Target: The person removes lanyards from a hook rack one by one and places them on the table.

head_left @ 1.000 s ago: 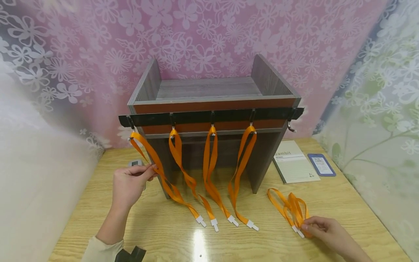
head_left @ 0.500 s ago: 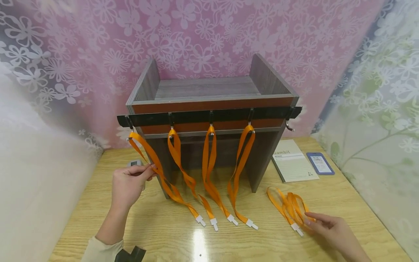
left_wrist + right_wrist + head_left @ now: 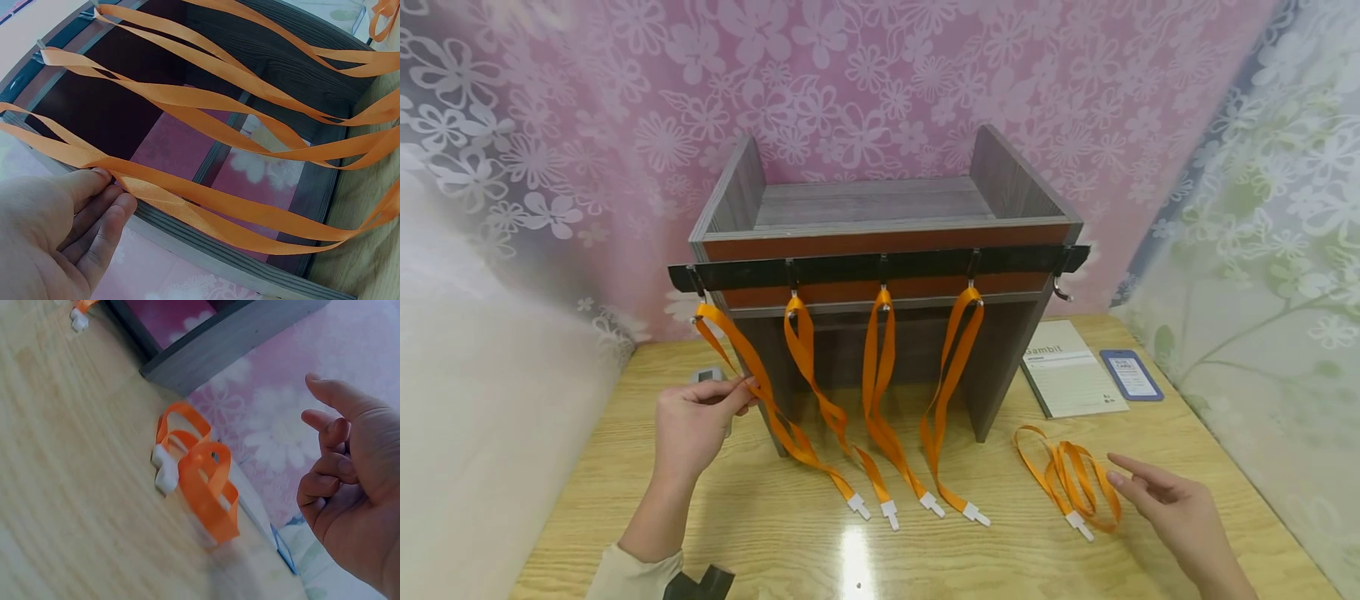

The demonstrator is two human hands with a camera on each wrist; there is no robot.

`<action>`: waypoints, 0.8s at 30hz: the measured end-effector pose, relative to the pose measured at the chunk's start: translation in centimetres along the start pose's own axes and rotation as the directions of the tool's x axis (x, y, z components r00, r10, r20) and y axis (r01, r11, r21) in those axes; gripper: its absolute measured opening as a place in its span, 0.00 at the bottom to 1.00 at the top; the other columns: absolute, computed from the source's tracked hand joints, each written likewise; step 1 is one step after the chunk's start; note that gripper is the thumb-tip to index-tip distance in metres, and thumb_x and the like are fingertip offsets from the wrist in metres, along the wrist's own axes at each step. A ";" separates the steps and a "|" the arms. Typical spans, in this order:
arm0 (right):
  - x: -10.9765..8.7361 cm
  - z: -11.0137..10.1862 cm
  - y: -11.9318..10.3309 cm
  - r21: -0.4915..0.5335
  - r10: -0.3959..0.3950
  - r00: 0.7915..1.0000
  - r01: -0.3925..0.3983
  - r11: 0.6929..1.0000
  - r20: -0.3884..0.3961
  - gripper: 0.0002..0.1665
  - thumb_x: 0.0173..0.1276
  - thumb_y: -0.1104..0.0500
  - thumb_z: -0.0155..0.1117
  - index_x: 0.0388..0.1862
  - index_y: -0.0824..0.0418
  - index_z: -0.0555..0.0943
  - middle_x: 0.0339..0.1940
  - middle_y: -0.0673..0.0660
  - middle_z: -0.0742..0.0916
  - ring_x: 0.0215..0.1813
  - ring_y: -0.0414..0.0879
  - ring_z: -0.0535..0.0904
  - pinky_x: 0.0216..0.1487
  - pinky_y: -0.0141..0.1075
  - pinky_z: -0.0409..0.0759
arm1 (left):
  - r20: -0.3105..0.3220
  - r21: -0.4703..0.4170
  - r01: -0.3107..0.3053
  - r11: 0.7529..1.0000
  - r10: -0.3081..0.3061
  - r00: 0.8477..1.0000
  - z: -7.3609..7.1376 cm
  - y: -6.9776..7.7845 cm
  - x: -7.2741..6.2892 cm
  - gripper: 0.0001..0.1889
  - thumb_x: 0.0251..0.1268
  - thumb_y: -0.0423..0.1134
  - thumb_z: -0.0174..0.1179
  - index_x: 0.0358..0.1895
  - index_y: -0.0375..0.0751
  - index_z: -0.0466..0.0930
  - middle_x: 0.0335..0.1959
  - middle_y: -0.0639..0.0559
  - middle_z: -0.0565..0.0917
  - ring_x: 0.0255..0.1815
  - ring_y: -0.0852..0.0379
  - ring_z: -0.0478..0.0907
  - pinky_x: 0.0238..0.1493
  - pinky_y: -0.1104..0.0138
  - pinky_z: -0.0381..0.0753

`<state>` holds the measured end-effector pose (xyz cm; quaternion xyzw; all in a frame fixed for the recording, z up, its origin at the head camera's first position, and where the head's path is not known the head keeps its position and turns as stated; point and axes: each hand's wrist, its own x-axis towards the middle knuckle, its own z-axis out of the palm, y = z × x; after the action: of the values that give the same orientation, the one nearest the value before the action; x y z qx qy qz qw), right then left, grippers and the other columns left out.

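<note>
My left hand (image 3: 692,429) pinches the leftmost orange lanyard (image 3: 187,215) between thumb and fingers, partway down its strap. That strap still loops over a hook at the left end of the black rail (image 3: 842,271). To its right, other orange lanyards, including a middle one (image 3: 887,367), hang from hooks, with white clips at their lower ends. Another orange lanyard (image 3: 206,509) lies loosely coiled on the table, its white clip (image 3: 1079,525) toward me. Just right of that coil, my right hand (image 3: 1180,508) is apart from it, holding nothing, fingers loosely bent.
The rail runs across the front of a grey wooden shelf (image 3: 876,204). Its rightmost hook (image 3: 1062,290) bears no lanyard. A notepad (image 3: 1075,379) and a blue card holder (image 3: 1132,377) lie at the back right. Behind my left hand sits a small grey device (image 3: 707,375).
My right hand has let go of the coiled lanyard and drawn back to the right; the coil has settled on the table. The left hand keeps its pinch in place.
</note>
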<state>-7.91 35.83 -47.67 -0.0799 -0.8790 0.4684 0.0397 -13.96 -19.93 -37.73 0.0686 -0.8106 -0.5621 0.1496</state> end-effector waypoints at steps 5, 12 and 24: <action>0.0 0.0 -1.0 0.019 -0.032 0.999 0.032 0.999 -0.003 0.26 0.73 0.51 0.65 0.65 0.61 0.79 0.26 0.43 0.79 0.26 0.41 0.68 0.20 0.38 0.66 | 0.005 -0.010 0.008 1.000 -0.008 1.000 0.1 0.0 0.1 0.12 0.61 0.42 0.71 0.39 0.34 0.91 0.22 0.60 0.89 0.26 0.65 0.86 0.20 0.70 0.79; -0.1 0.5 -2.7 0.050 -0.077 0.997 0.077 0.996 -0.001 0.24 0.73 0.55 0.65 0.64 0.64 0.79 0.26 0.44 0.81 0.24 0.42 0.67 0.17 0.37 0.65 | 0.011 0.000 0.032 0.999 -0.032 0.999 0.0 0.0 0.1 0.13 0.61 0.44 0.72 0.40 0.36 0.91 0.22 0.60 0.89 0.26 0.63 0.86 0.14 0.71 0.71; 0.3 1.6 -4.4 0.215 -0.211 0.977 0.202 0.956 0.022 0.21 0.71 0.67 0.63 0.62 0.71 0.79 0.23 0.42 0.76 0.22 0.47 0.60 0.15 0.41 0.58 | 0.019 0.005 0.046 0.999 -0.046 0.999 -0.1 -0.2 0.0 0.13 0.61 0.44 0.72 0.41 0.38 0.91 0.23 0.60 0.89 0.26 0.64 0.85 0.13 0.70 0.68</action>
<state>-8.92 32.15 -44.91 0.0274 -0.8284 0.5541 0.0773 -13.97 -20.08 -37.94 0.0821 -0.8114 -0.5641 0.1290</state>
